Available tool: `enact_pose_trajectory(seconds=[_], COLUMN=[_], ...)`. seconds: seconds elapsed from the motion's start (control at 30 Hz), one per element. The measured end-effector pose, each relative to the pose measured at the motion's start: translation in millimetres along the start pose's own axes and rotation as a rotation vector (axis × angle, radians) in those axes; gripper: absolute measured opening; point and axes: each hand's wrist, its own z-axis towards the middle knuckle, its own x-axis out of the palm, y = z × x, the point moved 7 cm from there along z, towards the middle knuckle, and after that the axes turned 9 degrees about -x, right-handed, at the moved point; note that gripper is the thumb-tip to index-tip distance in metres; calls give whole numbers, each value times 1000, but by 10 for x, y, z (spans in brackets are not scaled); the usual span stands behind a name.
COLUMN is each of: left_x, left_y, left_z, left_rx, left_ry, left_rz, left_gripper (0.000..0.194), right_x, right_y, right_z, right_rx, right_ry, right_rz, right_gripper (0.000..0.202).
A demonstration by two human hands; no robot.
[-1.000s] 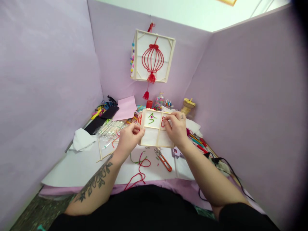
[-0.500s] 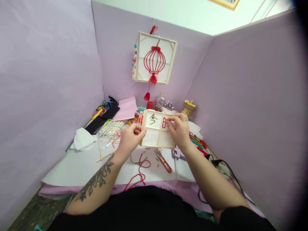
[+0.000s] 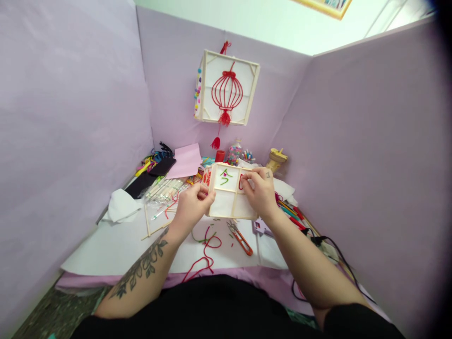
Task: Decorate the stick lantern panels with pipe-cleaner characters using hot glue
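My left hand (image 3: 195, 201) grips the left edge of a small paper lantern (image 3: 222, 205) with a pale wooden frame, held up above the table. Its facing side is split into four panes. On the upper left pane is a green cord character (image 3: 225, 177) with a pink dot in it. Against the upper right pane, my right hand (image 3: 260, 189) has its fingers pinched over a red cord shape (image 3: 241, 181). What lies between those fingertips is hidden. Red decoration (image 3: 207, 177) covers the lantern's narrow left side.
Orange-handled snips (image 3: 240, 239), a loose red cord (image 3: 208, 258) and green scraps lie on the white table sheet (image 3: 116, 249). A larger lantern (image 3: 231, 87) hangs ahead. Black cables (image 3: 335, 245) and pens crowd the right; bagged sticks (image 3: 164, 188) lie left.
My right fingertips have shifted slightly left and now cover more of the red cord shape. The left hand keeps its hold; the whole view has moved a little.
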Motion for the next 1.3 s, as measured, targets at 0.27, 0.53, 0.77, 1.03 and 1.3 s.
enact_pose_trajectory(seconds=[0.27, 0.53, 0.77, 1.03, 1.3], left_x=[11, 20, 3, 10, 20], left_y=[-7, -13, -22, -14, -5], left_z=[-4, -10, -16, -17, -15], left_rx=[-16, -9, -10, -18, -3], left_ry=[5, 22, 13, 15, 22], left_rz=[-7, -22, -20, -27, -34], left_gripper=[20, 22, 21, 21, 21], right_x=[-26, -85, -205, -78, -31], right_y=[-49, -106, -166, -35, -27], right_z=[-15, 0, -33, -74, -83], right_rx=[30, 127, 178, 25, -11], right_ry=[10, -24, -121, -21, 6], right_rz=[75, 207, 273, 116, 61], right_gripper=[8, 7, 10, 5, 6])
